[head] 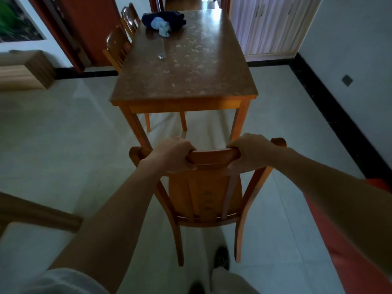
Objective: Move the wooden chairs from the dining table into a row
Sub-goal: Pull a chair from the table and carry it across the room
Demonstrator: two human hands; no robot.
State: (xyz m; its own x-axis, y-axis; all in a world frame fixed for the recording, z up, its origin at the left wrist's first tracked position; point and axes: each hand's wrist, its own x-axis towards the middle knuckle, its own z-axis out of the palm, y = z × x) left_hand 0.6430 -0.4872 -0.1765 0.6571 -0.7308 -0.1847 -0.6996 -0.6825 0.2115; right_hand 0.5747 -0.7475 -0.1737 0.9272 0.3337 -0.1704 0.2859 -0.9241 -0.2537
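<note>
Fingers (185, 146) of both hands are curled over the curved top rail of an orange-brown wooden chair (204, 193), thumbs tucked under the near edge. The left hand (174, 154) grips the rail's left part and the right hand (252, 152) its right part, with a bare stretch of rail between them. Both forearms reach forward and slightly inward. The chair's slatted back faces the person, and it sits near the closest end of the long wooden dining table with a brown speckled top (186, 81), apart from it.

On the table stand a clear drinking glass (161, 50) and, farther off, a dark blue bundle of cloth (169, 16) with a pale blue rag (163, 27) against it. Two more orange-brown wooden chairs (117, 46) are drawn up along the table's left side. Pale glossy floor tiles (63, 128) spread out to a black skirting along white walls.

The gripped chair's seat is hidden behind its back, and whether its legs touch the floor cannot be told. An orange-red surface (347, 257) at the lower right is cut off by the frame.
</note>
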